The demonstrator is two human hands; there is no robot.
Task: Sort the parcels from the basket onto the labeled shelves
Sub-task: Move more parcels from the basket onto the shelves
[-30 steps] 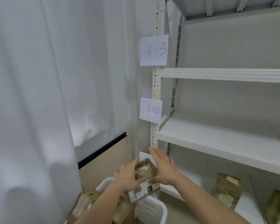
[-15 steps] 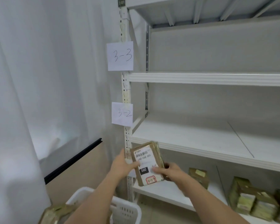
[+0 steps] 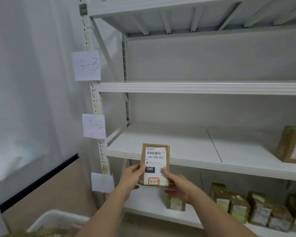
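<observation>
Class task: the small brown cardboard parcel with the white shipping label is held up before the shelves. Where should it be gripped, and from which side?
Grip the small brown cardboard parcel by its two long side edges, low down, one hand from each side. It is flat and upright, label facing the camera, so the left hand and right hand leave the handwritten code visible.

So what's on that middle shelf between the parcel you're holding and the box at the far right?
Nothing: in the head view the shelf board is bare between held parcel and box.

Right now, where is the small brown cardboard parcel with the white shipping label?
The small brown cardboard parcel is held upright in both hands, left hand and right hand, low centre, before the front edge of the 3-2 shelf.
</observation>
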